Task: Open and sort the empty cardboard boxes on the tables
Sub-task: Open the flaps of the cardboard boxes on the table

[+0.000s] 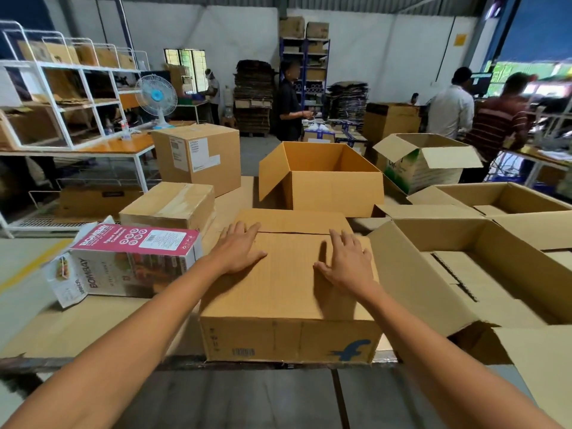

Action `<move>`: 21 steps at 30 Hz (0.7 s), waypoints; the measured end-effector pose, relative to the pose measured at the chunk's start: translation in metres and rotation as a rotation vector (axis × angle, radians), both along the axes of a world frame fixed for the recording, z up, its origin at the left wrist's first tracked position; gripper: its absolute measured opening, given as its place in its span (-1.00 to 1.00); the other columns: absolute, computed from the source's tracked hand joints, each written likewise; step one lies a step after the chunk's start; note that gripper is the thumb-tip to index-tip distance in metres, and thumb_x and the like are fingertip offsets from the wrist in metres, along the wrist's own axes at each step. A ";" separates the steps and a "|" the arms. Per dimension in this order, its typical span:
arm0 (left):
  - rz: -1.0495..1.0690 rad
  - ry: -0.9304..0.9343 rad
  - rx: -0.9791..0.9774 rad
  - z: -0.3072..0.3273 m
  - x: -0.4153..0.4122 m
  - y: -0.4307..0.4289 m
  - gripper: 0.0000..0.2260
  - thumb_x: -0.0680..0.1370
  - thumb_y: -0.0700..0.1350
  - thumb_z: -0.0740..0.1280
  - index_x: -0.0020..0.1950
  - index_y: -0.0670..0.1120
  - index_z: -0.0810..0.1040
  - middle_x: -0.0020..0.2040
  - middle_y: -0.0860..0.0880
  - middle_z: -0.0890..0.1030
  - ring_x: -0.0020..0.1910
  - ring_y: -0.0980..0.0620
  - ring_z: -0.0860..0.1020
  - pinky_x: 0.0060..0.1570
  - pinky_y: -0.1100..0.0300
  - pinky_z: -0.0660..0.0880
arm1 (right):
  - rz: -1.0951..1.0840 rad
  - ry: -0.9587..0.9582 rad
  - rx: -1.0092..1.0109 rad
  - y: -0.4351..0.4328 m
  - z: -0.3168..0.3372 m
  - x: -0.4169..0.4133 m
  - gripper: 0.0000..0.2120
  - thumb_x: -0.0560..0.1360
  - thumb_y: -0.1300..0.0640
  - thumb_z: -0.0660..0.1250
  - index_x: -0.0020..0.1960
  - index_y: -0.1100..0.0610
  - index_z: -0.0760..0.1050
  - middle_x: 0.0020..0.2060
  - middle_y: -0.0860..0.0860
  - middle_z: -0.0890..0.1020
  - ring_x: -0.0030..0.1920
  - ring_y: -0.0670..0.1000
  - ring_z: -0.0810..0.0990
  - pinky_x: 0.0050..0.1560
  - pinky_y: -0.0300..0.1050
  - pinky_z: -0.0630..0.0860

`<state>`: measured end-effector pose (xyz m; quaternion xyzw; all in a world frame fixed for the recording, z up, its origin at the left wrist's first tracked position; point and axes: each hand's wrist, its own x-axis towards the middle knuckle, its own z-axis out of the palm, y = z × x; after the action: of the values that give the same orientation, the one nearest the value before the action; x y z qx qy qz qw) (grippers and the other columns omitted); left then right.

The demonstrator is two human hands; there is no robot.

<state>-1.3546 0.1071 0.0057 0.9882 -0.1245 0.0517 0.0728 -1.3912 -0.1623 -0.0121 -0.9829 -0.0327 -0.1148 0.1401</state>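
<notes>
A closed brown cardboard box [288,292] with a blue logo on its front sits at the near edge of the table, right in front of me. My left hand [240,249] lies flat on the left of its top flap, fingers reaching toward the seam. My right hand [348,263] rests flat on the right of the same flap, fingers spread. An open brown box [328,187] stands behind it. A large open box [464,274] sits to the right, with another open box [507,199] beyond it.
A pink and white printed carton [130,261] lies on its side at the left. Two taped boxes [173,205] [198,156] stand behind it. A green and white open box [427,162] is at the back right. Several people work farther off, near a fan [156,97] and white racks [62,94].
</notes>
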 end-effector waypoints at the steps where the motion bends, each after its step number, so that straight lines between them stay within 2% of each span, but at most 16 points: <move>1: 0.003 -0.025 0.012 0.011 -0.004 -0.002 -0.27 0.56 0.26 0.26 0.61 0.01 0.05 0.40 -0.17 0.31 0.38 -0.16 0.30 0.38 -0.07 0.30 | 0.005 -0.020 -0.013 -0.001 0.008 -0.003 -0.14 0.51 -0.25 0.35 0.61 0.01 0.00 0.59 0.11 0.14 0.59 0.18 0.06 0.49 0.33 0.13; 4: 0.011 -0.071 0.041 0.040 -0.021 -0.006 -0.28 0.52 0.26 0.33 0.56 0.00 0.17 0.35 -0.16 0.35 0.34 -0.13 0.35 0.32 -0.04 0.35 | 0.002 -0.094 -0.069 -0.004 0.029 -0.016 -0.16 0.49 -0.20 0.39 0.59 0.00 0.04 0.50 0.13 0.28 0.52 0.19 0.19 0.47 0.32 0.18; 6: 0.009 -0.113 0.061 0.054 -0.038 -0.007 -0.40 0.50 0.26 0.37 0.40 -0.03 0.34 0.26 -0.12 0.42 0.26 -0.10 0.41 0.19 0.01 0.41 | -0.018 -0.162 -0.130 -0.009 0.040 -0.030 -0.22 0.49 -0.18 0.40 0.56 0.00 0.11 0.39 0.12 0.37 0.41 0.18 0.30 0.41 0.25 0.27; 9: 0.014 -0.166 0.027 0.074 -0.068 -0.011 -0.56 0.44 0.26 0.43 0.07 0.01 0.38 0.06 0.00 0.50 0.00 0.02 0.47 -0.10 0.14 0.39 | -0.012 -0.285 -0.175 -0.016 0.055 -0.055 -0.42 0.51 -0.12 0.40 0.45 0.00 0.30 0.27 0.09 0.42 0.28 0.13 0.38 0.37 0.17 0.33; 11: 0.019 -0.176 0.033 0.085 -0.090 -0.014 -0.59 0.43 0.27 0.44 0.00 0.03 0.38 -0.03 0.05 0.51 -0.08 0.06 0.48 -0.16 0.17 0.42 | 0.004 -0.373 -0.150 -0.021 0.065 -0.076 -0.59 0.53 -0.05 0.40 0.32 0.03 0.43 0.15 0.07 0.47 0.15 0.09 0.45 0.28 0.07 0.38; 14: 0.041 -0.143 0.118 0.096 -0.128 -0.020 -0.65 0.48 0.23 0.41 0.02 0.00 0.47 -0.06 0.03 0.56 -0.08 0.03 0.52 -0.17 0.15 0.46 | 0.026 -0.392 -0.103 -0.024 0.074 -0.115 -0.76 0.56 0.06 0.39 0.20 0.06 0.49 0.03 0.06 0.51 -0.04 0.07 0.49 -0.02 -0.04 0.50; 16: 0.058 -0.081 0.174 0.094 -0.153 -0.023 -0.76 0.55 0.13 0.36 0.04 -0.02 0.55 -0.04 0.00 0.62 -0.07 0.03 0.55 -0.14 0.14 0.50 | 0.033 -0.359 -0.116 -0.024 0.077 -0.145 -0.82 0.56 0.10 0.37 0.14 0.05 0.48 -0.01 0.03 0.54 -0.10 0.08 0.54 -0.16 -0.04 0.52; 19: 0.044 0.092 0.159 0.078 -0.189 -0.030 -0.81 0.59 -0.05 0.29 0.13 -0.04 0.62 0.04 -0.03 0.65 -0.02 0.01 0.58 0.01 0.11 0.55 | 0.024 -0.186 -0.057 -0.021 0.075 -0.182 -0.89 0.53 0.18 0.34 0.02 0.03 0.45 -0.12 -0.01 0.55 -0.11 0.08 0.56 -0.17 -0.03 0.53; 21: 0.032 0.210 0.117 0.056 -0.212 -0.034 -0.69 0.58 -0.15 0.25 0.32 -0.05 0.56 0.22 -0.05 0.61 0.14 -0.05 0.56 0.12 0.09 0.50 | 0.041 -0.054 -0.037 -0.019 0.064 -0.204 -0.88 0.50 0.19 0.36 -0.04 0.04 0.44 -0.14 0.00 0.56 -0.10 0.07 0.56 -0.13 -0.02 0.56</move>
<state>-1.5670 0.0734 0.0613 0.9926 -0.1034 -0.0584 0.0267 -1.5953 -0.1810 0.0517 -0.9810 -0.0589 -0.1380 0.1233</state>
